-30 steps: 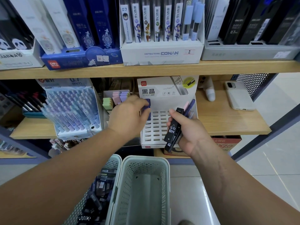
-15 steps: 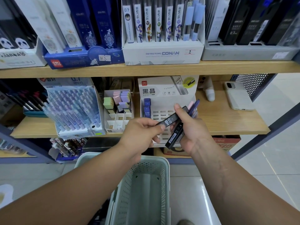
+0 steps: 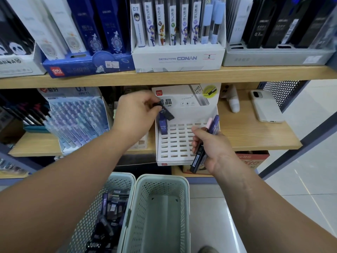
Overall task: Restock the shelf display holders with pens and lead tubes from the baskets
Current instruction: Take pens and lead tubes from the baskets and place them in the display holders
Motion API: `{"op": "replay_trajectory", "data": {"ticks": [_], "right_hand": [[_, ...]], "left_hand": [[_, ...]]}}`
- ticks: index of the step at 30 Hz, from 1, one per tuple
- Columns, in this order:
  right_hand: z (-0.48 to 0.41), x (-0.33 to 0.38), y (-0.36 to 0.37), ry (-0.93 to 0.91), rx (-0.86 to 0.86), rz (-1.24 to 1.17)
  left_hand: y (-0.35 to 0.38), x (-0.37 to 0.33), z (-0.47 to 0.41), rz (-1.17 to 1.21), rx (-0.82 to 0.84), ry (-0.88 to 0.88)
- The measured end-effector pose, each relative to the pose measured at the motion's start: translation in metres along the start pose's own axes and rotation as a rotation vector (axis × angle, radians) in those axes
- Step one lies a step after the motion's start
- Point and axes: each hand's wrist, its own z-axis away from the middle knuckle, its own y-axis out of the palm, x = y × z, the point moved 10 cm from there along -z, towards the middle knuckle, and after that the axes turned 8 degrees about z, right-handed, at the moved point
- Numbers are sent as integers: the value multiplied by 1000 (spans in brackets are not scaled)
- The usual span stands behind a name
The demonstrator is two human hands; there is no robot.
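Lead tube (image 3: 166, 114) at holder's (image 3: 186, 114) left edge

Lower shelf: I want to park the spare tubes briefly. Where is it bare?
Bare wood lies between the white slotted holder and the phone, toward the front edge of the lower shelf. A smaller strip shows left of the pen box. Between pen box and holder it is crowded.

The left hand (image 3: 134, 115) has carried a black lead tube (image 3: 166, 112) from the right hand's (image 3: 212, 149) bundle up to the holder (image 3: 182, 143).
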Motion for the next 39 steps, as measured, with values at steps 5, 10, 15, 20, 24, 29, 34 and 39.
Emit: {"op": "replay_trajectory", "data": {"ticks": [5,10,15,20,24,29,34,39], "right_hand": [[-1,0,-3,-4,-24,20],[-2,1,-4,-8,-27,38],[-3,-2,-4,0,-32,48],[-4,-1,-3,-6,-24,51],[-2,-2,3,22,16,-2],[4,1,15,51,93,-132],[8,5,24,56,154,-194],[12,7,37,19,264,-91]], "left_hand": [[23,-11,-11,-180,105,171],[42,-2,-17,-213,176,168],[51,4,-19,-232,198,162],[54,-4,-19,-262,191,249],[63,-8,-13,-369,215,331],[74,2,-10,-460,326,252],[61,-25,11,-311,256,263],[68,-3,48,318,227,-192]]}}
